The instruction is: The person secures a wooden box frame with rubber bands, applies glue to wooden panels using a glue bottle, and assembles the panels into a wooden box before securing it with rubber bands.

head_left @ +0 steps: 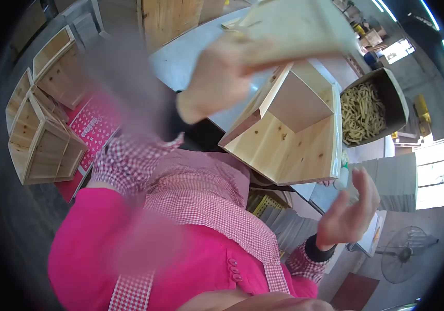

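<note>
My left hand (pixel 216 78), blurred by motion, is raised over the work table and closed on the edge of a pale flat panel (pixel 297 28). Below and to the right of it a pine box (pixel 294 129) lies tilted with its open side towards me. Its inner walls show knots, and one inner face is plain and pale. My right hand (pixel 350 210) is lifted near the box's lower right corner, fingers apart, holding nothing. A gap shows between that hand and the box.
A dark-sided bin (pixel 398 98) of pale curly strips stands right of the box. Several finished-looking wooden boxes (pixel 51 145) sit at the left by a pink printed carton (pixel 95 127). Stacked sheets (pixel 395 179) and a fan (pixel 405 254) are at the right.
</note>
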